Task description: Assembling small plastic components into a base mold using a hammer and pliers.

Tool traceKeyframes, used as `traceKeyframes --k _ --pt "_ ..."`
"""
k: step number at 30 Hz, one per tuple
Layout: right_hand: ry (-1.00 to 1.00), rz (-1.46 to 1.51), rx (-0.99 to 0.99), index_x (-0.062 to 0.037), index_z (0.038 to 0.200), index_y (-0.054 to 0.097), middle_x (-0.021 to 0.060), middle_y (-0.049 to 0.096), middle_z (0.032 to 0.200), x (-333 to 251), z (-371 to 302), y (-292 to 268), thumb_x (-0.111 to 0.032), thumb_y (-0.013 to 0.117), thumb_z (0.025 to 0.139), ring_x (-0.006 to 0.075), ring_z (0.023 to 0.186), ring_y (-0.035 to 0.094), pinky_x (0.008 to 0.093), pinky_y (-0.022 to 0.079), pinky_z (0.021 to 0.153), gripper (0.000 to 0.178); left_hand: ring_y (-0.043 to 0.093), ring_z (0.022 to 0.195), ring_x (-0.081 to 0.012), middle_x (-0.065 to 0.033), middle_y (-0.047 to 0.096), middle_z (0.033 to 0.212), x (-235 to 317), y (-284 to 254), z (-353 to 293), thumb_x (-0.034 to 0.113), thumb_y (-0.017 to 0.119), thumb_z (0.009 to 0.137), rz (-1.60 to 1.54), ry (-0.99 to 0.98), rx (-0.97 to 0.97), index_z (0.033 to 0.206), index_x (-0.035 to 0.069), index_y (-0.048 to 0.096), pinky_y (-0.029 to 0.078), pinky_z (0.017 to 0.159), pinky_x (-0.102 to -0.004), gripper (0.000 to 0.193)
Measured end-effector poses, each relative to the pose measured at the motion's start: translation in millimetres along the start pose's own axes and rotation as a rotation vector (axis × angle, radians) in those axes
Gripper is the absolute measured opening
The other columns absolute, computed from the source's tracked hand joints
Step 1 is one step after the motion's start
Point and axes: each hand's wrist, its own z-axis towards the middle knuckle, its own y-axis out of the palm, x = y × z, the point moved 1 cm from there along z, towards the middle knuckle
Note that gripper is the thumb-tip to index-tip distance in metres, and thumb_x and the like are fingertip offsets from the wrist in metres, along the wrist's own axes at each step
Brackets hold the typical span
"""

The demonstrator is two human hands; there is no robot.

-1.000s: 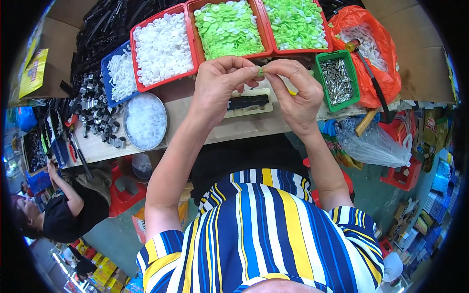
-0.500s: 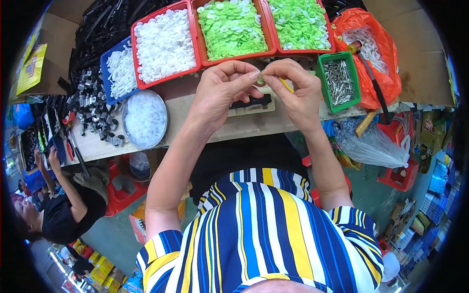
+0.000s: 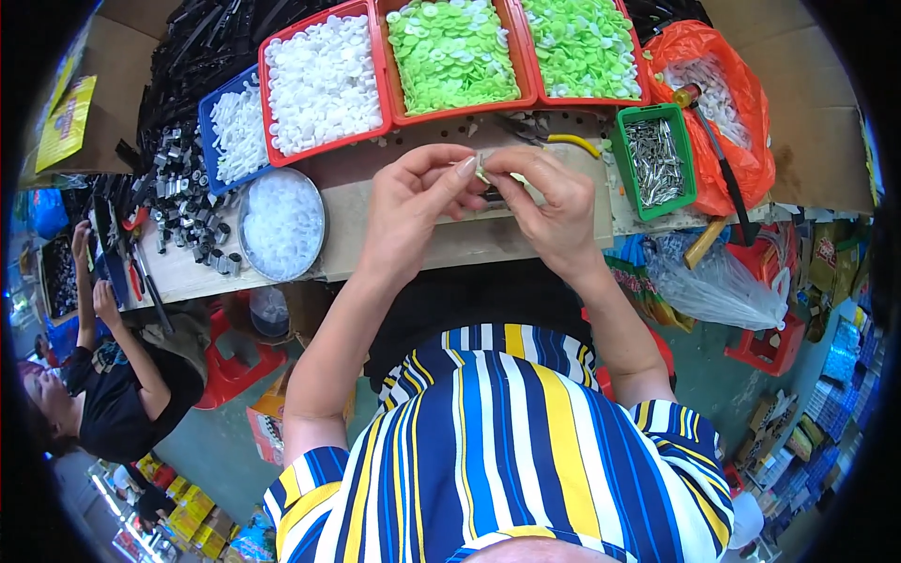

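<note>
Pinching a tiny pale-green piece [image 3: 482,171]; left hand [image 3: 413,199] and right hand [image 3: 552,199] got fingertips clamped on it; not set down yet

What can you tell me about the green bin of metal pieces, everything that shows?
The green bin is small, rectangular and open-topped, plastic by its look, with a rim around the top. It sits upright, slightly turned, on the worktable, well filled with a jumble of slender, silvery, metal-looking pieces. It stands to the right of the right hand, which does not touch it. An orange-red plastic bag lies close by its right side; whether they touch is unclear.
</note>
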Motion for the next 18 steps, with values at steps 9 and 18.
traceKeyframes --k 9,18 --pt "-0.047 -0.171 -0.111 -0.0048 0.086 0.066 0.0075 0.063 0.100 10.3 -14.0 18.2 -0.004 0.072 0.076 0.0267 0.096 0.061 0.0393 0.045 0.080 0.012 0.061 0.078 -0.0229 -0.0094 0.066 0.086 -12.1 -19.7 -29.7 0.006 0.076 0.082 1.007 0.719 0.288 0.100 0.002 0.071 0.049 0.068 -0.0339 0.019" --pt "-0.050 -0.251 -0.163 -0.0061 0.084 0.067 0.0058 0.062 0.100 4.5 -15.6 28.3 -0.006 0.071 0.077 0.0263 0.104 0.058 0.0420 0.040 0.089 0.008 0.058 0.094 -0.0287 -0.0077 0.061 0.095 -32.1 -26.1 -34.8 0.006 0.076 0.076 1.289 0.936 0.222 0.096 0.005 0.071 0.047 0.079 -0.0400 0.021"
